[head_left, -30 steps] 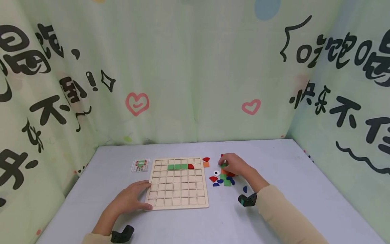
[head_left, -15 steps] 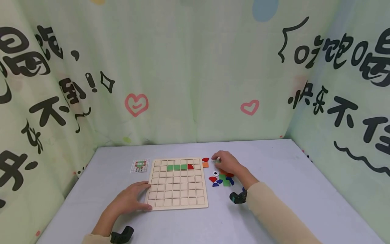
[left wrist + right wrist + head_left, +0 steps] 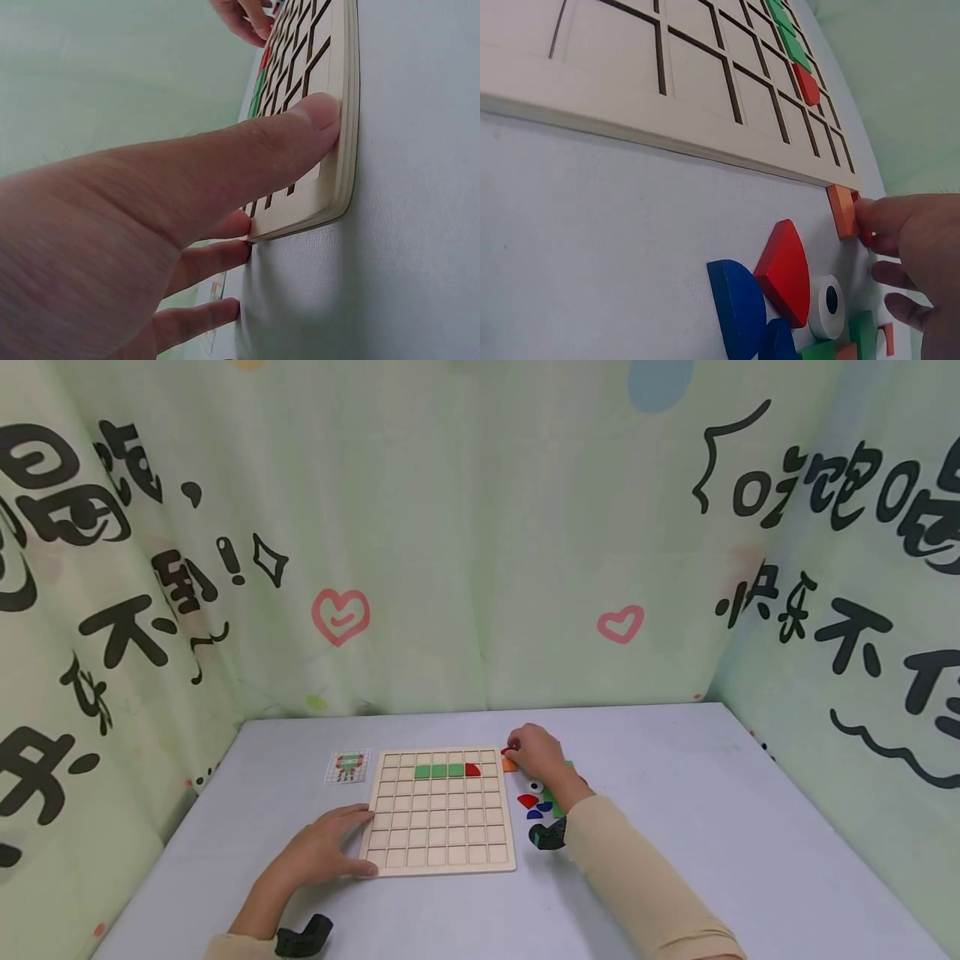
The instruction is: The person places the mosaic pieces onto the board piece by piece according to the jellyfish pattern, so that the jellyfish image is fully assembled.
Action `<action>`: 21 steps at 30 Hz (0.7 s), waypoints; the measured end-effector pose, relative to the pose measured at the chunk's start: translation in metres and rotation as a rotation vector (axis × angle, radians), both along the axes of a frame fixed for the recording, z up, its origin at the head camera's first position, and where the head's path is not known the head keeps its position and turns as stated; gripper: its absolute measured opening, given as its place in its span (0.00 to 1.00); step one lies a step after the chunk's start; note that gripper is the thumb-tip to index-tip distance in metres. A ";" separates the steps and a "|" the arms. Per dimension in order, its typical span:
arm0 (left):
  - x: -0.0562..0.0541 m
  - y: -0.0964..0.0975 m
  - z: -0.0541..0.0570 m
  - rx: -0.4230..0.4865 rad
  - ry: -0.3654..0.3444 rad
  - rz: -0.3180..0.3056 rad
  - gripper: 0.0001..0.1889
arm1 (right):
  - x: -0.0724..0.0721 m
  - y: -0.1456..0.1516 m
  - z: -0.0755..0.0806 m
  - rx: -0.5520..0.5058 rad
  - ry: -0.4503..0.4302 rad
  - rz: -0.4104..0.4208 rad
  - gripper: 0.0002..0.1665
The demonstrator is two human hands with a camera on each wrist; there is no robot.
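A wooden grid board (image 3: 442, 867) lies on the table, with a row of green squares (image 3: 438, 771) and a red rounded piece (image 3: 472, 770) in its cells. My left hand (image 3: 322, 845) rests at the board's near left corner. In the left wrist view, its thumb presses on the rim while the fingers, fairly straight, touch the side edge. Beyond the board's far right corner, my right hand (image 3: 538, 755) pinches a red piece (image 3: 867, 239) beside an orange block (image 3: 842, 212). The fingers hide much of that red piece.
Right of the board lie a red wedge (image 3: 786, 276), a white ring-like piece with a dark centre (image 3: 827, 306), blue half-rounds (image 3: 736, 306) and green pieces (image 3: 862, 334). A small picture card (image 3: 348, 767) lies left of the board. Curtains (image 3: 480, 568) surround the table.
My right hand has moved left from the loose pieces to the red piece by the board's far right corner, and now pinches it. The left hand stays at the board.
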State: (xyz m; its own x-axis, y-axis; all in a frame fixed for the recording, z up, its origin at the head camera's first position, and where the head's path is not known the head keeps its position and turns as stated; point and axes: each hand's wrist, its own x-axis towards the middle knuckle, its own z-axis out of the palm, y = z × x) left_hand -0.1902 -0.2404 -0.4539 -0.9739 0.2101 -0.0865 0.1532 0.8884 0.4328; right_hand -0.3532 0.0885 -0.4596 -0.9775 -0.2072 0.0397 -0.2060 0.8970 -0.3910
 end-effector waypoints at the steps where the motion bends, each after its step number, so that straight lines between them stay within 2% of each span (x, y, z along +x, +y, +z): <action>1: 0.000 0.000 0.000 0.000 0.001 -0.001 0.44 | 0.000 0.000 0.001 0.007 0.000 0.002 0.13; 10: -0.001 -0.001 -0.002 0.001 0.007 -0.004 0.44 | 0.003 0.001 0.006 -0.034 -0.067 -0.007 0.16; 18: -0.002 -0.001 -0.003 0.004 -0.003 -0.006 0.44 | 0.003 -0.003 0.008 0.000 0.026 0.027 0.10; 21: -0.002 -0.001 -0.003 0.005 -0.001 -0.005 0.44 | 0.003 -0.003 0.010 0.004 0.033 0.019 0.07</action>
